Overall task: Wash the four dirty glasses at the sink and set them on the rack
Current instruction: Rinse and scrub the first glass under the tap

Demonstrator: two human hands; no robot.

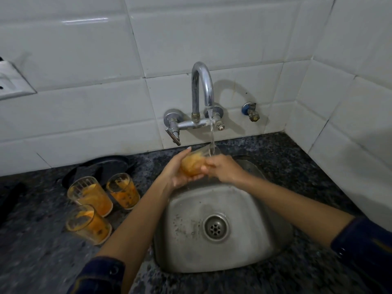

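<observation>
A: Well, starting at the left, why do the three dirty glasses [99, 205] stand in a cluster on the worktop [38, 251]?

B: They seem parked there as a queue, just beside the sink [233, 257] on its left, upright and close together, within easy reach of the left arm. Behind them lies a dark pan [101, 168], which plays no part here.

A: And how do those three look?

B: Clear ribbed tumblers, smeared with orange residue, with orange pulp settled toward the bottom.

A: Moving rightward, what is the person holding?

B: The fourth glass [194, 165], tipped on its side over the back of the basin. The left hand [180, 172] cradles it from beneath, its fingers curled around the base. The right hand [222, 168] grasps it on the other side, fingers wrapped around it near the rim.

A: Why tilted like that?

B: Likely so that the mouth meets the stream [212, 134] falling from the tap [201, 92], letting water run in and spill back out over the basin. Two hands probably steady a wet, slippery glass.

A: Its condition?

B: Still thickly orange inside; the rim end looks clearer where the water strikes.

A: And the rack?

B: It is not in view, so none of the four glasses appears finished.
</observation>
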